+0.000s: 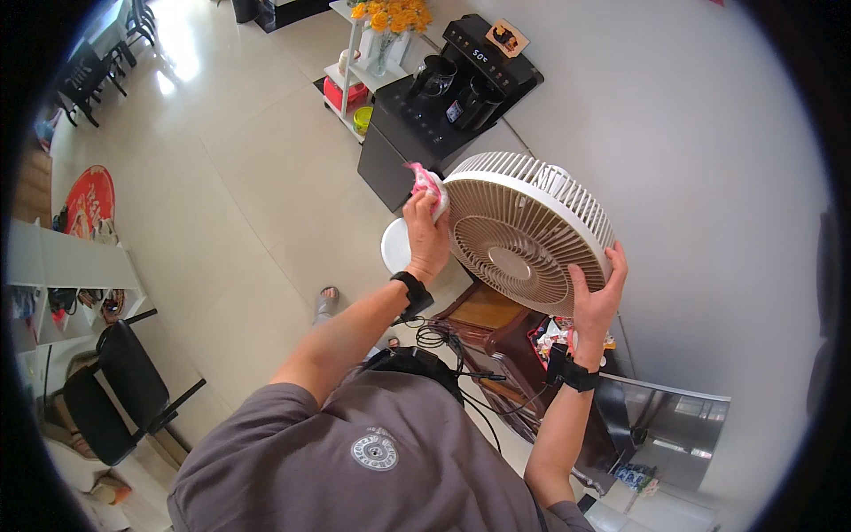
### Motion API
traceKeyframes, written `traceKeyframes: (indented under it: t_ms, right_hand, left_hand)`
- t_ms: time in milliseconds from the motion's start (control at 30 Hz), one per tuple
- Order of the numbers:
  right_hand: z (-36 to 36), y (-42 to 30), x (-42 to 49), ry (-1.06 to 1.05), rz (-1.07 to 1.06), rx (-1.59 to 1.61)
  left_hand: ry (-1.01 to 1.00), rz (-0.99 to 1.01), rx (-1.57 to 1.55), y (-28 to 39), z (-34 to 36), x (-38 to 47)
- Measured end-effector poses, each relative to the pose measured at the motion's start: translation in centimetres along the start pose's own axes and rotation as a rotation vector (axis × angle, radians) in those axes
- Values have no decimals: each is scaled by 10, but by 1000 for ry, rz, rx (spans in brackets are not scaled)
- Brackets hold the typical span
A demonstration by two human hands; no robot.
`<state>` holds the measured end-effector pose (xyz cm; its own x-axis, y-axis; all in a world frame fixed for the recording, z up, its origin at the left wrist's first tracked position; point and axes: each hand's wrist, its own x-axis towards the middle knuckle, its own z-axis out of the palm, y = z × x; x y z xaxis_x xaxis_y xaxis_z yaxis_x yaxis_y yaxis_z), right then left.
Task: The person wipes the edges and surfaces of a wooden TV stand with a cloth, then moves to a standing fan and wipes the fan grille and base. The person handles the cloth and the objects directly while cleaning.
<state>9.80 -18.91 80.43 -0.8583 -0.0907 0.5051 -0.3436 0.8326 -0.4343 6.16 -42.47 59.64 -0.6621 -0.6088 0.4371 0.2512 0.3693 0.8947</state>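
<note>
A white electric fan with a beige-brown front grille stands before me, its round head tilted. On the right side of its rim, my right hand grips the white edge with the thumb over the grille. A crumpled pink and white cloth is pinched in my left hand, close against the left edge of the fan's rim. Below that hand a white round disc, perhaps the fan's base, shows near the floor. Both wrists wear black straps.
Behind the fan stands a black drink machine with glass jugs. A white shelf cart with orange flowers is beside it. Nearer me are a dark wooden cabinet and loose black cables. A black chair stands left.
</note>
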Motion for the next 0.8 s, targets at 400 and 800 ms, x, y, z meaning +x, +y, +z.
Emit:
traceKeyframes:
  t_ms: [400,800]
  right_hand:
    - [-3,0,4,-14,-14,-24]
    - [-1,-2,4,-16,-23,-23]
  left_hand:
    - [-60,-494,-119,-30,-3,-17]
    - [-117,-448,-278,-1,0,-60]
